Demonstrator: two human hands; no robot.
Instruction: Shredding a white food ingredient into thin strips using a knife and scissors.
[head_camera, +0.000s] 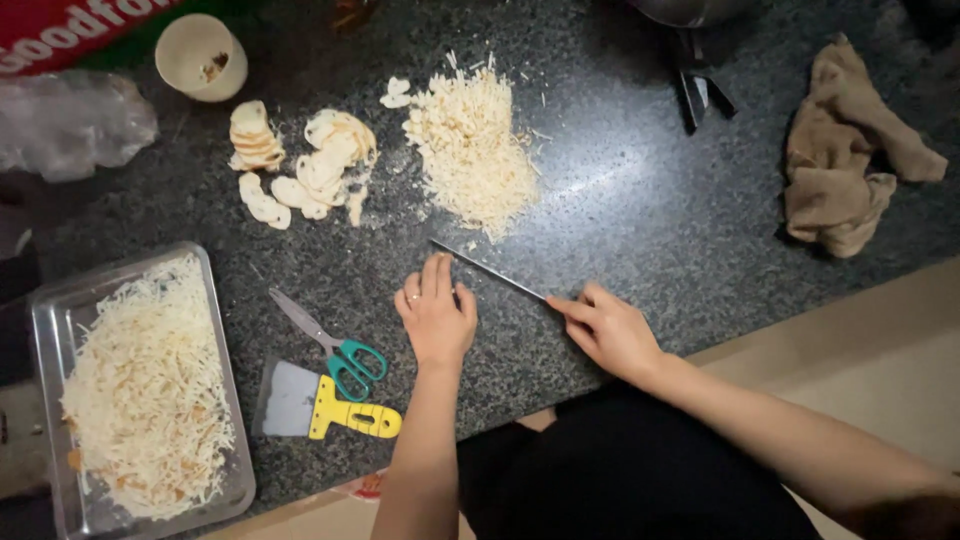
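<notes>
My right hand grips the handle of a long thin knife whose blade lies low over the dark speckled counter, tip pointing up-left. My left hand rests flat on the counter beside the blade, fingers together, holding nothing. Just beyond the knife tip sits a pile of pale shredded food. Left of it lie a few unshredded pale slices.
A metal tray full of shreds sits at the left. Teal-handled scissors and a yellow-handled scraper lie near my left arm. A cup, a plastic bag, a brown cloth and a pot's foot ring the counter.
</notes>
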